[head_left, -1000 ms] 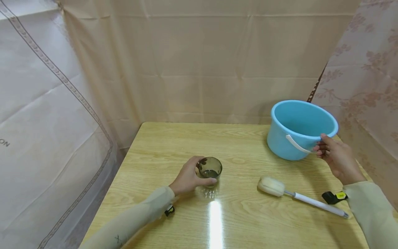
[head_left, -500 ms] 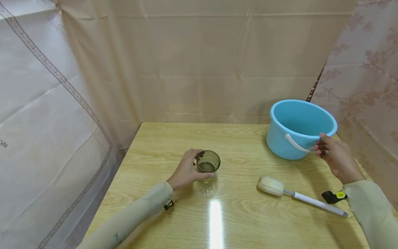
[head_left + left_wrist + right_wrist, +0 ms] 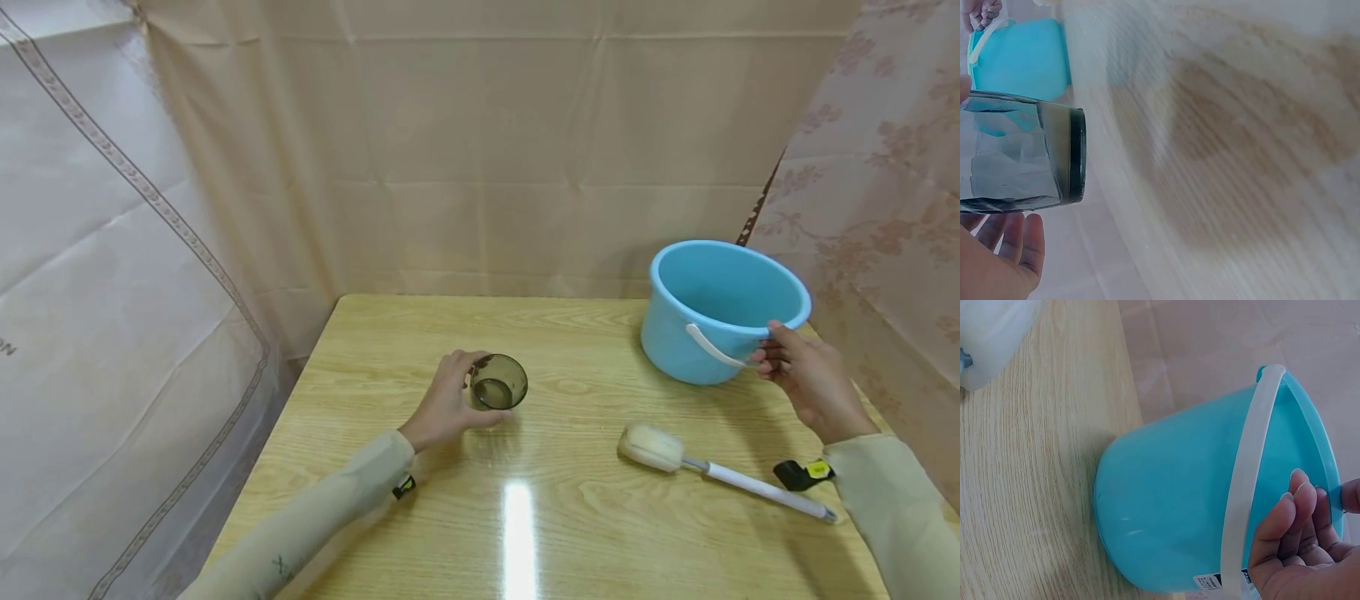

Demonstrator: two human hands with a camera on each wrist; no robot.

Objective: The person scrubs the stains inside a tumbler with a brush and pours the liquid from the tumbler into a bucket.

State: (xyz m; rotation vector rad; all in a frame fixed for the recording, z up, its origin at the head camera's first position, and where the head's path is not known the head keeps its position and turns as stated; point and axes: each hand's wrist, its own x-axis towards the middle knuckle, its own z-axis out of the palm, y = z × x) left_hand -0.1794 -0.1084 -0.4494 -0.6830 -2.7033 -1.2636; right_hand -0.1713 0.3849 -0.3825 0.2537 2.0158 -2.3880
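A dark tinted glass cup [image 3: 498,385] is gripped by my left hand [image 3: 447,402], fingers on its far side and thumb on its near side. In the left wrist view the cup [image 3: 1016,156] shows its thick base, held a little above the tabletop. At the back right, a light blue bucket [image 3: 693,346] with a white handle [image 3: 1249,469] stands on the table. My right hand [image 3: 813,383] pinches the bucket's near right rim between thumb and curled fingers; the right wrist view shows those fingers [image 3: 1307,519] just under the rim.
A sponge-headed bottle brush [image 3: 651,447] with a white handle lies on the wooden table [image 3: 585,533], in front of the bucket. Beige cloth [image 3: 480,150] hangs behind the table, with pale sheets at both sides. A bright light reflection falls near the front.
My left hand has raised the cup off the table and carried it slightly away from me and left. The right hand stays on the bucket rim.
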